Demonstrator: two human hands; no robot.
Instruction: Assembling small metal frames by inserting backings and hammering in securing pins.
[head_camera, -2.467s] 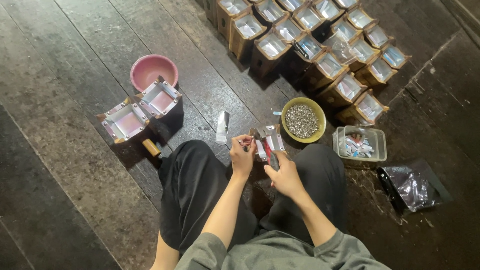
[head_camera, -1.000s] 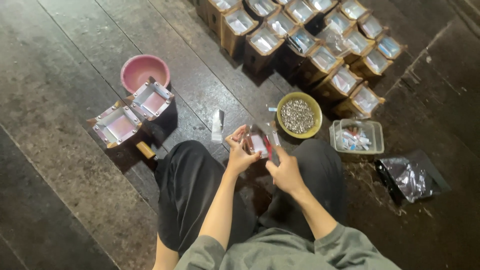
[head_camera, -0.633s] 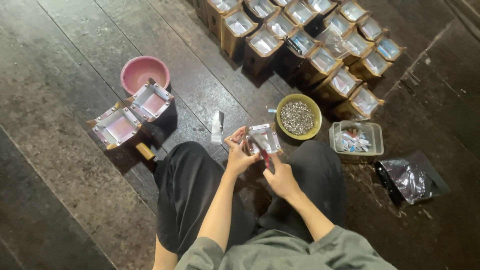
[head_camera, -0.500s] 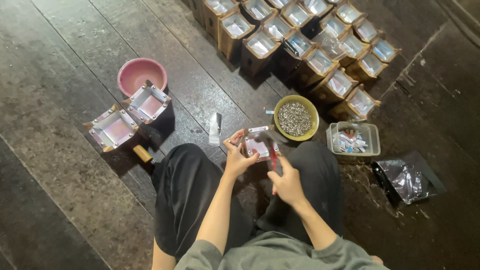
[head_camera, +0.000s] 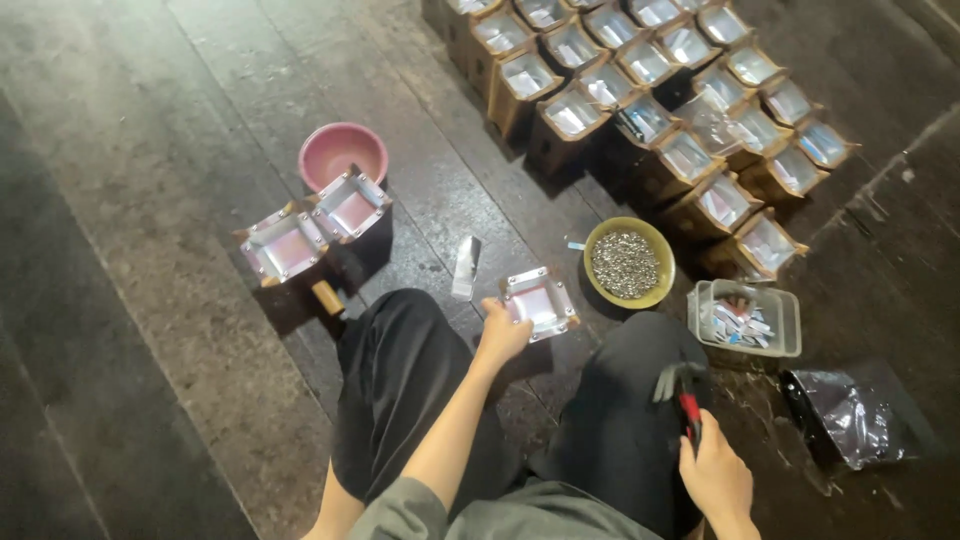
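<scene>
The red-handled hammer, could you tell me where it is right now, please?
In the head view, the red-handled hammer is low on the right, held in the right hand over the person's right knee, below the clear plastic tray.

Surface: dark plank floor (head_camera: 150, 300) | Resting on it: pink bowl (head_camera: 342, 155); yellow bowl of metal bits (head_camera: 629, 263); clear tray (head_camera: 744, 318); rows of foil-lined boxes (head_camera: 650, 100); black bag (head_camera: 850, 420)

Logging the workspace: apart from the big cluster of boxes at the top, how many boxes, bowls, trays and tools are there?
Foil-lined boxes: 3, one in left hand, two on floor
Bowls: 2, pink bowl, yellow bowl
Clear tray: 1
Red-handled tool, in right hand: 1
Total: 7
</scene>
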